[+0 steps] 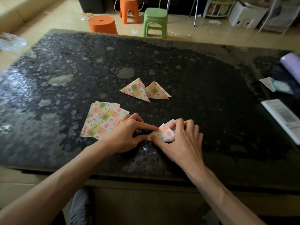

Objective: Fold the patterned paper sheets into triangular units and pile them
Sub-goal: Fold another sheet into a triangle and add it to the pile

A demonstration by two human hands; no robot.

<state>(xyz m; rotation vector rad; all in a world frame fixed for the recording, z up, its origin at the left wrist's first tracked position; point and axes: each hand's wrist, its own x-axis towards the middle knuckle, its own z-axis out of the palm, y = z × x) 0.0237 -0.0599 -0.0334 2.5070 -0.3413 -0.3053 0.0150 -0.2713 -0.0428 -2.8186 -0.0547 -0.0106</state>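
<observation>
A partly folded patterned sheet (pixel 164 133) lies on the dark table (pixel 211 98) near its front edge, its white underside showing at the top. My left hand (pixel 128 133) pinches its left corner between forefinger and thumb. My right hand (pixel 183 137) grips its right side, fingers curled over the top fold, thumb pressing the lower edge. A stack of flat patterned sheets (pixel 100 119) lies just left of my left hand, partly under it. Two folded triangular units (pixel 138 90) (pixel 156 91) lie side by side and slightly overlapping further back, in the middle.
A booklet (pixel 284 117) and a lilac roll (pixel 290 64) with small papers (pixel 276 85) lie at the table's right edge. Crumpled clear plastic (pixel 11 41) sits at the far left. Orange stools (pixel 102 25) and a green stool (pixel 155 21) stand on the floor beyond the table.
</observation>
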